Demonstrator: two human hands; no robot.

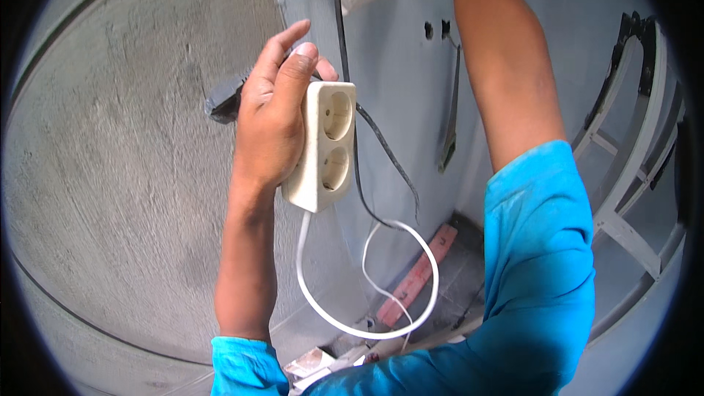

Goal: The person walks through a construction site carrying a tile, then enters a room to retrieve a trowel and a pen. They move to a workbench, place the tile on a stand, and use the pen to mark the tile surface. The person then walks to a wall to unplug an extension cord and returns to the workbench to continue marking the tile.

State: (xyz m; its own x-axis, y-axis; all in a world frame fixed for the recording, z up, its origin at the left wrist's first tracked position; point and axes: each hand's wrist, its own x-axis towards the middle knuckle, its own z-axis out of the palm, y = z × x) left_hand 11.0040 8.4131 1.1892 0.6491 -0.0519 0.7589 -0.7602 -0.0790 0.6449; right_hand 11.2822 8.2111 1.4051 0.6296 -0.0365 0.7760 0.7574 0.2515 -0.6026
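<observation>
Your blue sleeve (539,249) loomed; your half-curled left grip (275,121) held the socket block (323,144), seemingly positioning it; steadiness probably mattered next; right grip unseen.

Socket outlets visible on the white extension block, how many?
2. Upper socket near the block's top end; lower socket below it, nearer the white cable. More may be hidden on faces turned away or behind the left hand.
</observation>
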